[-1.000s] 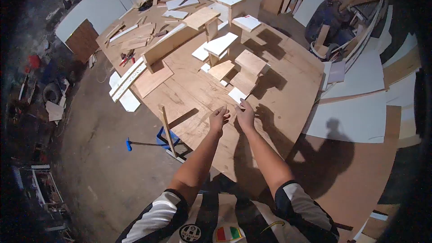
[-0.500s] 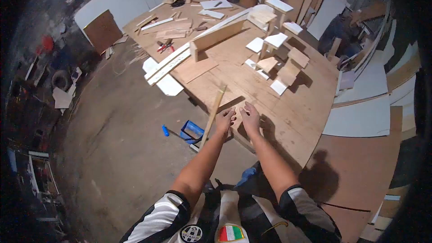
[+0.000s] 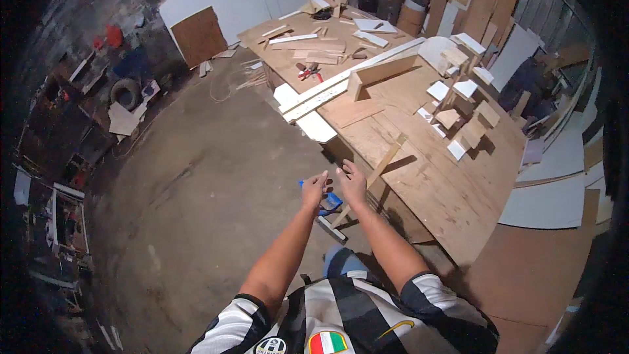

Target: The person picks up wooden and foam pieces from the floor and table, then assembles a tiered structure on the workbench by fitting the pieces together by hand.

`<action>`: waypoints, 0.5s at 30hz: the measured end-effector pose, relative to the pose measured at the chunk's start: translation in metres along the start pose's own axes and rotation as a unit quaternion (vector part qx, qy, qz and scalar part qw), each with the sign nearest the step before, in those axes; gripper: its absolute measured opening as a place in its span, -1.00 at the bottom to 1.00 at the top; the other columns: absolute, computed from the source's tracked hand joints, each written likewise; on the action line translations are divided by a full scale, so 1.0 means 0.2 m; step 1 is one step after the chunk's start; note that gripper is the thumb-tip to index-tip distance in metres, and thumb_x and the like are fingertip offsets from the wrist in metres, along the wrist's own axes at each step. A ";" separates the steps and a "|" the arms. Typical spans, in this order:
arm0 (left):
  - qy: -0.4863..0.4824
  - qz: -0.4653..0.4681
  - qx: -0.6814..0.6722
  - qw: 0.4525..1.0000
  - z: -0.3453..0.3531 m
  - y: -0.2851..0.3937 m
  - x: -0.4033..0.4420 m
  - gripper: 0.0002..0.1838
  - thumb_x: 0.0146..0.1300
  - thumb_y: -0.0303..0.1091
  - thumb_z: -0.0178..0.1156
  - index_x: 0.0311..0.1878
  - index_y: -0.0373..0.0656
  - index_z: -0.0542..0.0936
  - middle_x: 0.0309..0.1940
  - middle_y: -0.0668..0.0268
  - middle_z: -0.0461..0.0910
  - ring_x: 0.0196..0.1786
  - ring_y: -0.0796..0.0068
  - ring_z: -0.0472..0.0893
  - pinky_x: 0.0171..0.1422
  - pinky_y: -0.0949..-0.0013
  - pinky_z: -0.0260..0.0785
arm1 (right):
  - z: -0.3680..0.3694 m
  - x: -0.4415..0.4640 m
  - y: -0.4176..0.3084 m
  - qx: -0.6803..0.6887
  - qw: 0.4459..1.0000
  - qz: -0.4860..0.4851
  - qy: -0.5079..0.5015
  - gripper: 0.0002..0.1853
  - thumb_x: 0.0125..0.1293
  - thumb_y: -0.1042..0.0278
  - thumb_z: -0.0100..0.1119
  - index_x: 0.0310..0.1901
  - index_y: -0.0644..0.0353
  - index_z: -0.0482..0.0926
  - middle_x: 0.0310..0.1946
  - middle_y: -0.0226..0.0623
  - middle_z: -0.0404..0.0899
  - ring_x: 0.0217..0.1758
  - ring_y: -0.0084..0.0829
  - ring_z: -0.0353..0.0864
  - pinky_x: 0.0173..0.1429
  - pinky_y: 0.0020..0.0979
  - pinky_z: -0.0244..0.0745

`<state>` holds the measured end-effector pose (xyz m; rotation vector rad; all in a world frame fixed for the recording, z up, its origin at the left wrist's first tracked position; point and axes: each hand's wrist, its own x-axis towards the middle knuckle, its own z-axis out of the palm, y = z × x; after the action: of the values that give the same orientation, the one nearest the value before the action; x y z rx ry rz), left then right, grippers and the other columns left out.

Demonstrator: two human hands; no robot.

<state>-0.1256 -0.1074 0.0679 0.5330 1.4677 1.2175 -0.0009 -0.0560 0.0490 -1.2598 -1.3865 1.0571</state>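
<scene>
Both hands are held out in front of me, a short gap between them, beside the near-left edge of the wooden worktable. My left hand has loosely bent fingers standing apart, and nothing shows in it. My right hand is also open, its fingers bent and pointing up and left, with nothing visible between them. Just right of it, a wooden stick leans against the table's edge. Partly hidden behind my hands is a blue object on the floor, its kind unclear.
Small wood-and-white pieces stand at the table's right. A long board on edge, white strips and red-handled pliers lie farther back. Sheets lean at the right. Concrete floor spreads left; a tyre lies beyond.
My view has turned left, so the table sits farther right. My hands have moved from above the table's corner to beside its edge, over the floor. Both remain open.
</scene>
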 end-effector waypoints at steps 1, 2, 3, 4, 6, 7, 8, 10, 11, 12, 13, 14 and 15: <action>0.005 -0.003 -0.002 1.000 -0.06 0.02 0.01 -0.57 0.35 -0.02 0.25 0.03 -0.22 0.62 -0.18 0.27 0.70 -0.32 0.45 0.67 -0.25 0.40 0.44 | 0.06 0.00 -0.01 -0.001 1.000 0.002 -0.008 -0.50 0.30 0.29 0.30 0.20 0.37 0.50 0.05 0.06 0.62 0.12 -0.17 0.65 0.19 -0.25 0.51; 0.017 0.001 -0.019 1.000 -0.10 0.04 0.00 -0.57 0.35 0.00 0.24 -0.01 -0.21 0.63 -0.19 0.27 0.70 -0.32 0.47 0.66 -0.25 0.39 0.42 | 0.11 0.00 -0.02 -0.001 1.000 0.003 -0.017 -0.50 0.30 0.28 0.30 0.20 0.38 0.50 0.06 0.08 0.62 0.11 -0.16 0.65 0.19 -0.25 0.51; 0.029 0.005 -0.036 0.999 -0.14 0.06 0.01 -0.57 0.35 0.03 0.23 -0.05 -0.19 0.64 -0.20 0.27 0.70 -0.33 0.48 0.64 -0.24 0.38 0.39 | 0.16 0.02 0.00 0.000 1.000 0.005 -0.024 -0.50 0.30 0.28 0.30 0.20 0.38 0.50 0.06 0.08 0.62 0.11 -0.16 0.65 0.19 -0.25 0.51; 0.033 0.002 -0.037 0.999 -0.21 0.08 0.04 -0.57 0.35 0.03 0.23 -0.05 -0.19 0.64 -0.20 0.27 0.70 -0.33 0.48 0.64 -0.24 0.38 0.39 | 0.23 0.05 0.02 -0.002 1.000 0.000 -0.030 -0.49 0.30 0.28 0.30 0.21 0.39 0.49 0.06 0.10 0.61 0.12 -0.16 0.65 0.19 -0.26 0.51; 0.038 0.001 -0.043 0.998 -0.29 0.12 0.09 -0.58 0.35 0.02 0.24 -0.05 -0.20 0.63 -0.19 0.26 0.70 -0.31 0.47 0.65 -0.23 0.38 0.39 | 0.34 0.08 0.01 -0.002 0.999 -0.005 -0.039 -0.49 0.30 0.29 0.30 0.21 0.40 0.48 0.07 0.12 0.60 0.13 -0.15 0.64 0.19 -0.26 0.51; 0.039 0.000 -0.043 0.998 -0.36 0.14 0.14 -0.58 0.35 0.02 0.24 -0.05 -0.20 0.63 -0.19 0.26 0.70 -0.31 0.47 0.65 -0.23 0.38 0.39 | 0.42 0.11 -0.01 -0.006 0.999 0.009 -0.046 -0.48 0.30 0.28 0.30 0.21 0.40 0.48 0.07 0.12 0.60 0.13 -0.15 0.64 0.18 -0.26 0.51; 0.039 -0.001 -0.043 0.998 -0.40 0.17 0.17 -0.58 0.35 0.02 0.24 -0.05 -0.20 0.63 -0.19 0.26 0.71 -0.30 0.46 0.66 -0.23 0.38 0.39 | 0.47 0.13 -0.04 -0.009 0.998 0.022 -0.053 -0.47 0.30 0.28 0.30 0.22 0.40 0.48 0.08 0.11 0.60 0.13 -0.16 0.64 0.18 -0.25 0.52; 0.039 -0.002 -0.044 0.998 -0.51 0.22 0.30 -0.57 0.35 0.02 0.24 -0.04 -0.20 0.63 -0.19 0.26 0.71 -0.30 0.45 0.66 -0.23 0.38 0.39 | 0.62 0.20 -0.06 -0.007 0.998 0.029 -0.051 -0.47 0.29 0.27 0.31 0.22 0.39 0.48 0.08 0.12 0.60 0.13 -0.17 0.64 0.18 -0.25 0.52; 0.042 0.000 -0.042 0.998 -0.56 0.24 0.36 -0.57 0.35 0.02 0.23 -0.05 -0.20 0.63 -0.20 0.25 0.71 -0.30 0.44 0.67 -0.23 0.37 0.39 | 0.69 0.23 -0.08 -0.003 0.998 0.036 -0.048 -0.47 0.29 0.27 0.32 0.22 0.38 0.48 0.08 0.12 0.60 0.13 -0.17 0.64 0.18 -0.24 0.52; 0.046 0.002 -0.040 0.998 -0.61 0.27 0.43 -0.57 0.35 0.02 0.23 -0.05 -0.21 0.63 -0.20 0.24 0.71 -0.29 0.43 0.67 -0.23 0.37 0.39 | 0.76 0.27 -0.11 -0.003 0.998 0.035 -0.049 -0.47 0.29 0.27 0.32 0.22 0.38 0.48 0.08 0.12 0.60 0.13 -0.17 0.64 0.18 -0.24 0.52; 0.046 -0.001 -0.039 0.998 -0.68 0.31 0.51 -0.57 0.35 0.02 0.23 -0.05 -0.21 0.63 -0.20 0.24 0.71 -0.29 0.43 0.67 -0.23 0.37 0.39 | 0.85 0.31 -0.13 0.030 0.996 0.061 -0.055 -0.48 0.30 0.29 0.30 0.22 0.39 0.48 0.09 0.09 0.59 0.16 -0.21 0.62 0.19 -0.28 0.52; 0.046 -0.003 -0.028 0.999 -0.73 0.33 0.56 -0.57 0.36 0.03 0.22 -0.06 -0.21 0.64 -0.21 0.24 0.71 -0.30 0.43 0.67 -0.24 0.38 0.39 | 0.91 0.32 -0.14 0.063 0.992 0.088 -0.059 -0.49 0.32 0.32 0.29 0.23 0.40 0.47 0.11 0.07 0.58 0.19 -0.24 0.60 0.20 -0.31 0.52; 0.047 -0.005 -0.018 0.999 -0.77 0.35 0.60 -0.57 0.36 0.03 0.22 -0.07 -0.20 0.64 -0.22 0.24 0.71 -0.30 0.42 0.68 -0.24 0.38 0.39 | 0.99 0.39 -0.04 0.023 0.997 0.049 -0.060 -0.49 0.31 0.31 0.29 0.23 0.38 0.48 0.10 0.06 0.59 0.20 -0.25 0.59 0.19 -0.32 0.52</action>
<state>-0.3219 -0.0417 0.0553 0.4489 1.5231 1.2723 -0.1991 0.0212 0.0286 -1.2595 -1.3940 1.2432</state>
